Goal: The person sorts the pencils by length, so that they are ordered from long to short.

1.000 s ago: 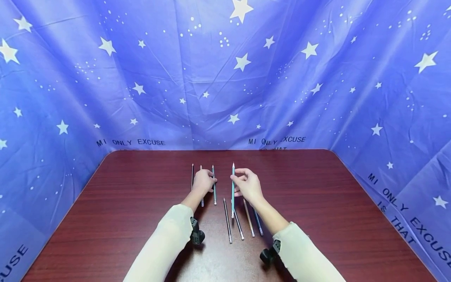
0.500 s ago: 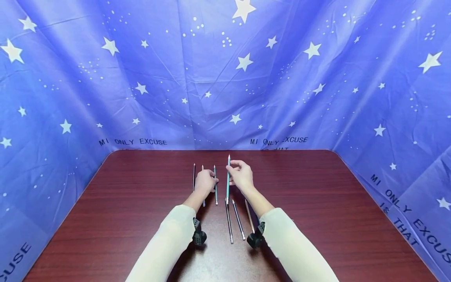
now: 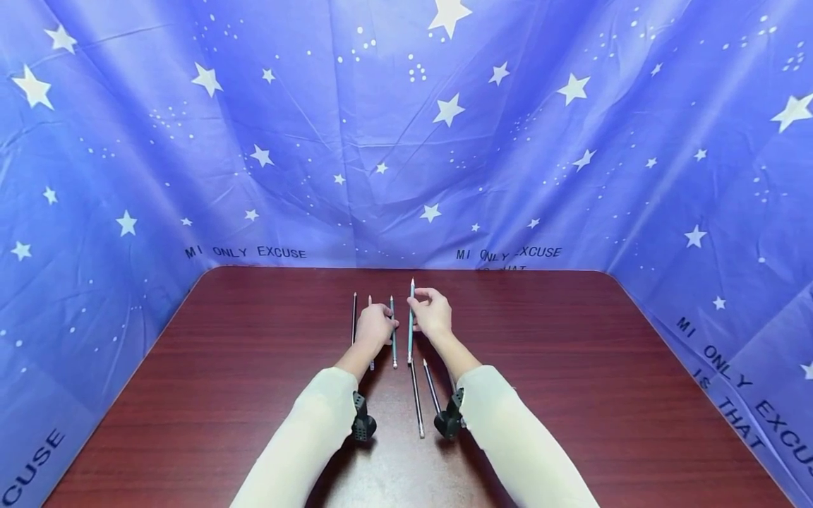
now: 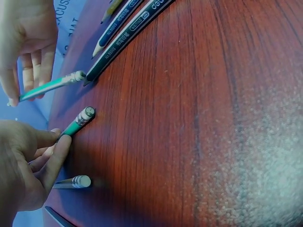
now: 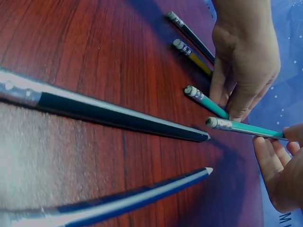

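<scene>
My left hand (image 3: pixel 376 326) pinches a green pencil (image 4: pixel 78 123) between thumb and fingers, low over the table, its white eraser end towards me. My right hand (image 3: pixel 433 314) holds another green pencil (image 3: pixel 411 328) by its upper part, tip pointing away. This second pencil looks raised off the table in the right wrist view, close beside the left hand's one. Left of them lie a black pencil (image 3: pixel 354 317) and a yellow pencil (image 5: pixel 199 60), the latter partly covered by my left hand.
Nearer to me lie a black pencil (image 3: pixel 416 402) and a dark blue pencil (image 3: pixel 431 384). Another yellow pencil (image 4: pixel 112 8) shows in the left wrist view; my right sleeve (image 3: pixel 508 416) mostly hides it from the head view. A starry blue curtain (image 3: pixel 356 141) hangs behind the brown table (image 3: pixel 254 395).
My right hand has carried its green pencil leftward and away from me, nearer the left hand's pencil. The left hand has stayed almost in place. The head view has shifted slightly.
</scene>
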Available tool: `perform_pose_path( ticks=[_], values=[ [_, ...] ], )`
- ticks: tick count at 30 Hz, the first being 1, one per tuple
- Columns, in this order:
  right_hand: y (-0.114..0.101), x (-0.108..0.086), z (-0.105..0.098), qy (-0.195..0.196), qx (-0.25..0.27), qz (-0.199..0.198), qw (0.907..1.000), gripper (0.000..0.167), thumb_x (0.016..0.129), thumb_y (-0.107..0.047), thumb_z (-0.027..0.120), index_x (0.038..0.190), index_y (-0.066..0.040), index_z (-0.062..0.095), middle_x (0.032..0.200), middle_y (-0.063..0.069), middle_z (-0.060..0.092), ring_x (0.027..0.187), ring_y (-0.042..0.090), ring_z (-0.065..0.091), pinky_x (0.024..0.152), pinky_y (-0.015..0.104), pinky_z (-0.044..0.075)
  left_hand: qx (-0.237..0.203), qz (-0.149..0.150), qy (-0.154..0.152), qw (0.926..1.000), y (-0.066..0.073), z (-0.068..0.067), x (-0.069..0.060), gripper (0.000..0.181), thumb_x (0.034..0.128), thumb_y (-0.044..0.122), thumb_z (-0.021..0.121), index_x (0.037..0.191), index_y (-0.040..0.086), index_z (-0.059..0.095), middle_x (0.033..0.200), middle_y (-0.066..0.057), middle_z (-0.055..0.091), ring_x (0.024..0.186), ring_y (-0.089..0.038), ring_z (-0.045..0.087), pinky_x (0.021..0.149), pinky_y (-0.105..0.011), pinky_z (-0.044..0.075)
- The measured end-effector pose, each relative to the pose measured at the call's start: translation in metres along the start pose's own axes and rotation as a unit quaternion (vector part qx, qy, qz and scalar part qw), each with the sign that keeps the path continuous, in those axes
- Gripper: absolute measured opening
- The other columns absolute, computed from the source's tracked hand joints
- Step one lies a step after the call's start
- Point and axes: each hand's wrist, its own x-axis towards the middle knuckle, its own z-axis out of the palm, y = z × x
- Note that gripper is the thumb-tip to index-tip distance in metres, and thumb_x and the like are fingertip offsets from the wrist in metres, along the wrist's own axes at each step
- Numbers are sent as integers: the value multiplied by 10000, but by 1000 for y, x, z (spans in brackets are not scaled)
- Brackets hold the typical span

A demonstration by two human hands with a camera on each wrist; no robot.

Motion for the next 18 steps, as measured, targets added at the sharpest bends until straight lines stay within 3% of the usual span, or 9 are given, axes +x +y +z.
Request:
perform_pose_path(
  ticks=[11, 18],
  values=[
    [2, 6, 6, -21, -338, 74, 9994, 262, 868, -184, 653, 1117, -102, 650, 749, 100, 667, 410, 107, 557, 451, 295, 569, -46, 71, 41, 10000, 1, -1, -1, 209, 860, 77, 644, 1049, -9, 651, 929, -138, 703, 527, -157, 647, 445, -229, 550],
    [7, 6, 4, -69, -235, 207, 9995, 263, 866, -151, 652, 1120, -83, 647, 723, 106, 643, 416, 112, 554, 480, 339, 584, -190, -42, -61, 9998, 0, -2, 0, 213, 871, 81, 638, 1064, -7, 648, 909, -131, 708, 559, -154, 646, 453, -235, 554]
  ],
)
